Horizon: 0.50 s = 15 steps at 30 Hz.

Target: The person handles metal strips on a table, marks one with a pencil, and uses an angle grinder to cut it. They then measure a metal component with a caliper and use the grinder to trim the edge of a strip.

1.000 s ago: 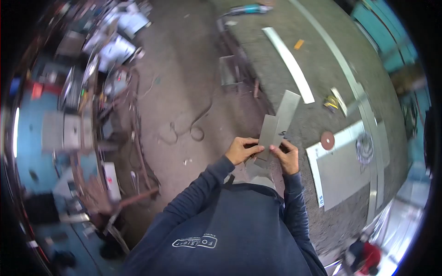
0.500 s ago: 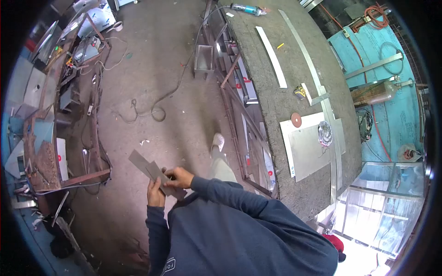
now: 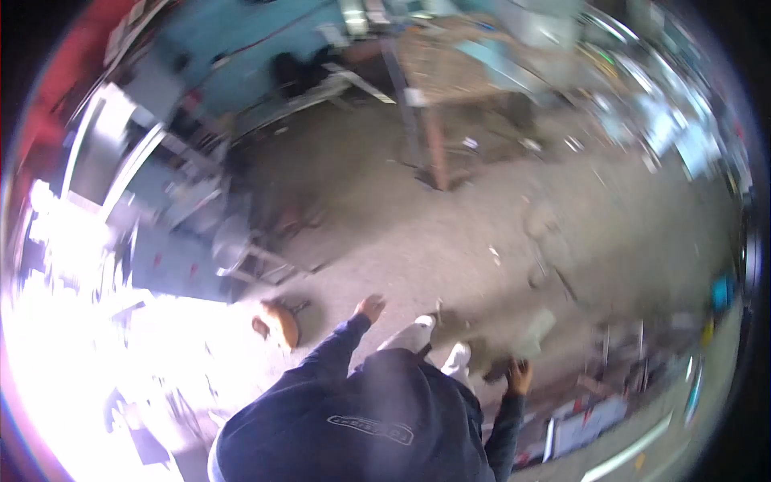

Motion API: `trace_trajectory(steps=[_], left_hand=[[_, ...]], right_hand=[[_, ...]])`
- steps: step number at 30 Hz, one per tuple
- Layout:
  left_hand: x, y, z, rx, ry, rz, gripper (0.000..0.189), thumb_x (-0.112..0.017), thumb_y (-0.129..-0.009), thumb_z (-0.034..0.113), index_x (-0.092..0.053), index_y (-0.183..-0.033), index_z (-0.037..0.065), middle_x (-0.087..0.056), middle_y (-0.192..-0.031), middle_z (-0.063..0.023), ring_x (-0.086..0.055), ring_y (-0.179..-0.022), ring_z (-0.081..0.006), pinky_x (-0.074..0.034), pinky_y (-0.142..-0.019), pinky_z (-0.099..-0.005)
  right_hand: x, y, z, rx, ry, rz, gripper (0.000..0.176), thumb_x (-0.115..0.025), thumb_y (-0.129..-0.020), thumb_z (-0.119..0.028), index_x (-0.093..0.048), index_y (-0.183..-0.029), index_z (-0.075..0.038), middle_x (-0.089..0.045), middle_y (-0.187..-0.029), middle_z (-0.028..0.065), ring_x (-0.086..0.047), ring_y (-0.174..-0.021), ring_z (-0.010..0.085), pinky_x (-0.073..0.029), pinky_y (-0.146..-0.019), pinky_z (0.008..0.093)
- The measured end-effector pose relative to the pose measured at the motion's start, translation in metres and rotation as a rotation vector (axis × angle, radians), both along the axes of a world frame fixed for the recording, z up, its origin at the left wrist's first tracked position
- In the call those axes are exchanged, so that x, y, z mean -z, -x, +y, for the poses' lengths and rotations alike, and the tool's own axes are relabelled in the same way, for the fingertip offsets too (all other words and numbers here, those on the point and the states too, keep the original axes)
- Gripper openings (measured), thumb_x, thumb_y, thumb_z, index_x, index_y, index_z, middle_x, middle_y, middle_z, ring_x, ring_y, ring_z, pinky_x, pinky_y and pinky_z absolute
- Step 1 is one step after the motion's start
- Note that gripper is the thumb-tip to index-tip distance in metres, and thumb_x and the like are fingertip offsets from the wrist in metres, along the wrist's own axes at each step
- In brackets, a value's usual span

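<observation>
The whole view is smeared by motion. My left hand hangs over the floor left of my shoes, with nothing visible in it and its fingers loosely apart. On the other side, my right hand is closed on flat metal pieces, which show as a blurred grey-green shape beyond the fingers. A darker patch beside that hand is too blurred to make out. My light shoes are between the two hands.
A tan and white animal, perhaps a dog, is on the floor at the left. A brown-topped workbench stands ahead. Blurred metal frames are at left; a cable lies on the floor. The rack and table edge are at lower right.
The view has swung round to another part of the workshop. My hands have moved apart; my left hand has let go of the metal pieces, which are now at my right hand.
</observation>
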<state>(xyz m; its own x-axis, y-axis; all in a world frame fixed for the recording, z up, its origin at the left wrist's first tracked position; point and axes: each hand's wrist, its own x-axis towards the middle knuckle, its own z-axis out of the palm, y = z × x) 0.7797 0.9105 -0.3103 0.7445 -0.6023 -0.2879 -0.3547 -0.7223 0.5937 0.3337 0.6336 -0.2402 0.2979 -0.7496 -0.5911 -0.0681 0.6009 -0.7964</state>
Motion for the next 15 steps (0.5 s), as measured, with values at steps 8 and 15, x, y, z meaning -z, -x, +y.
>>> trace_trajectory(steps=[8,15], left_hand=[[0.017,0.129,0.335,-0.506,-0.852,0.241,0.030,-0.051,-0.092,0.028,-0.073,-0.094,0.007,-0.071,-0.107,-0.0124,-0.067,-0.100,-0.0333,-0.056,-0.084,-0.0423],[0.048,0.145,0.267,0.246,-0.552,0.645,0.042,-0.063,-0.079,0.040,-0.073,-0.103,0.008,-0.071,-0.108,-0.0145,-0.068,-0.100,-0.0314,-0.054,-0.085,-0.0405]], right_hand=[[0.044,-0.045,-0.088,-0.599,0.430,0.332,0.032,-0.063,-0.090,-0.009,-0.056,-0.120,0.002,-0.064,-0.111,0.0105,-0.062,-0.094,0.0211,-0.051,-0.082,0.0348],[0.011,-0.340,-0.089,-0.568,0.245,0.029,0.020,-0.067,-0.088,-0.009,-0.063,-0.106,-0.002,-0.065,-0.099,0.0048,-0.061,-0.089,0.0165,-0.048,-0.080,0.0293]])
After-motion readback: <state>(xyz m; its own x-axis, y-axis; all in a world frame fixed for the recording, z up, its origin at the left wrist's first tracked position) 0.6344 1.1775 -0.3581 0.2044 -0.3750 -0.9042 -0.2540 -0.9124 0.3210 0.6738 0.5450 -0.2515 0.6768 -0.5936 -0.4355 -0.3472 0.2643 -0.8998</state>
